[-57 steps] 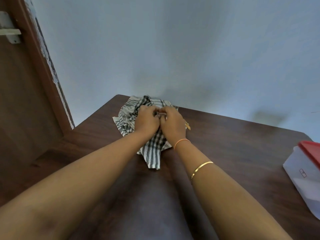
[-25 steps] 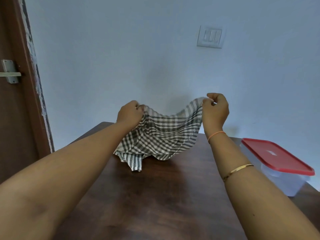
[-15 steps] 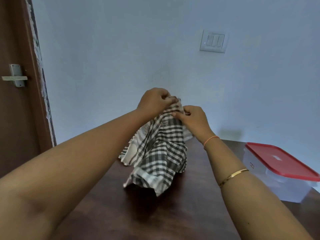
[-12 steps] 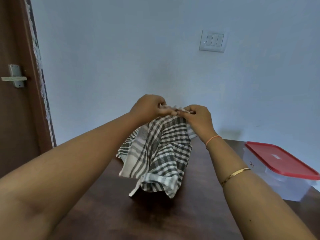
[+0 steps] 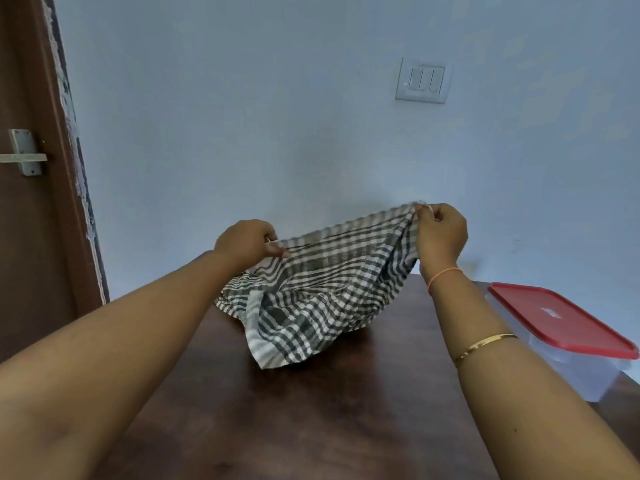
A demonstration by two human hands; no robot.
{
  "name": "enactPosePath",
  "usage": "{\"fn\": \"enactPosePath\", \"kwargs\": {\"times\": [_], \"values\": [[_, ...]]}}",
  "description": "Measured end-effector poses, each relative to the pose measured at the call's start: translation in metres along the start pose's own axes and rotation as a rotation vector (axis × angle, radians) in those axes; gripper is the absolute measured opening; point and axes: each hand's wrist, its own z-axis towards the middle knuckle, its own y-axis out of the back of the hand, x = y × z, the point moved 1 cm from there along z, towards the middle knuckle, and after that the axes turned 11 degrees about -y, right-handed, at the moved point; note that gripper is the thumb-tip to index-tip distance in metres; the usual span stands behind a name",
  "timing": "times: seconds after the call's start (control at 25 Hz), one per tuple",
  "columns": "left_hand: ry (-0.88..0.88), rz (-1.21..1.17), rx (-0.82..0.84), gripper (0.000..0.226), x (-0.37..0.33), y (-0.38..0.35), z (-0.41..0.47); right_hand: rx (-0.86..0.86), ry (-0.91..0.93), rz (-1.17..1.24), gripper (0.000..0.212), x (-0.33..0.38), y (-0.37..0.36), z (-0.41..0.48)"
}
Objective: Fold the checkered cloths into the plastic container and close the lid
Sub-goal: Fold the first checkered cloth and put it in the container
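both hands [image 5: 247, 241] [image 5: 440, 234] pinch checkered cloth [image 5: 322, 292] top edge.

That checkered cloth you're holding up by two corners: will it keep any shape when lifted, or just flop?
Likely floppy: the grey-and-white checkered cloth sags between the left hand and right hand, its lower part crumpled on the dark wooden table. Probably light, since fingertip pinches hold it. It will likely need laying flat to fold.
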Motion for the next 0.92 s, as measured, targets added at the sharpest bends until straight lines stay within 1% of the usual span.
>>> {"fn": "enactPosePath", "kwargs": {"times": [0.08, 0.2, 0.32, 0.4, 0.48, 0.56, 0.6, 0.68, 0.72, 0.8, 0.92], "values": [[0.014, -0.124, -0.009, 0.039, 0.009, -0.002, -0.004, -0.037, -0.046, 0.024, 0.040, -0.006, 0.004, 0.005], [0.025, -0.339, -0.050, 0.033, 0.012, -0.007, -0.008, -0.093, -0.116, 0.049, 0.041, -0.013, 0.006, 0.007], [0.138, -0.664, -0.147, 0.024, 0.016, -0.006, -0.013, -0.149, -0.194, 0.115, 0.039, -0.018, 0.010, 0.010], [0.216, -0.808, -0.213, 0.019, 0.020, -0.008, -0.015, -0.162, -0.238, 0.142, 0.040, -0.021, 0.012, 0.010], [0.271, -0.863, -0.300, 0.015, 0.021, -0.012, -0.014, -0.143, -0.258, 0.140, 0.040, -0.023, 0.011, 0.007], [0.338, -0.803, -0.375, 0.015, 0.018, -0.018, -0.010, -0.102, -0.276, 0.156, 0.043, -0.023, 0.005, 0.004], [0.376, -0.813, -0.399, 0.015, 0.015, -0.021, -0.006, -0.073, -0.292, 0.181, 0.046, -0.023, 0.001, 0.004], [0.429, -0.972, -0.428, 0.017, 0.003, -0.023, 0.003, -0.003, -0.311, 0.252, 0.046, -0.018, -0.005, 0.003], [0.418, -1.071, -0.448, 0.018, -0.003, -0.022, 0.009, 0.033, -0.302, 0.291, 0.044, -0.012, -0.007, 0.002], [0.320, -1.166, -0.531, 0.020, -0.020, -0.011, 0.023, 0.088, -0.226, 0.387, 0.036, 0.009, -0.008, 0.000], [0.170, -1.364, -0.736, 0.024, -0.056, 0.020, 0.036, 0.157, -0.017, 0.608, 0.026, 0.056, -0.001, -0.013]]}}
